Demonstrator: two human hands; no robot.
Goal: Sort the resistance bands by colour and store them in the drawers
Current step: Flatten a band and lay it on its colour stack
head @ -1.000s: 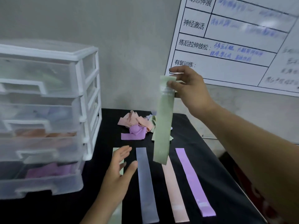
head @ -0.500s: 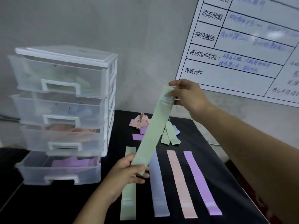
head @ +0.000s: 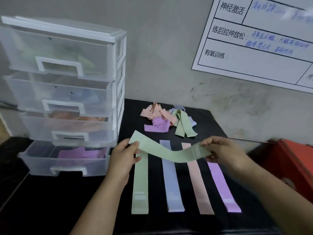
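A green resistance band (head: pixel 169 152) stretches sideways above the table. My left hand (head: pixel 124 157) pinches its left end and my right hand (head: pixel 225 153) pinches its right end. Under it, flat on the black table (head: pixel 50 209), lie a green band (head: pixel 140 184), a blue band (head: pixel 172 187), a pink band (head: pixel 199 187) and a purple band (head: pixel 221 185), side by side. A mixed pile of bands (head: pixel 167 119) sits behind them. The clear drawer unit (head: pixel 67 92) stands at the left with its drawers partly pulled out, holding green, blue, pink and purple bands from top to bottom.
A whiteboard (head: pixel 264 48) with handwriting leans on the grey wall at the upper right. A red crate (head: pixel 294 160) stands off the table's right edge. The table's left front is bare black cloth.
The green band went from hanging under my raised right hand to lying sideways, low over the laid-out bands. My left hand took its lower end. The view tilted down.
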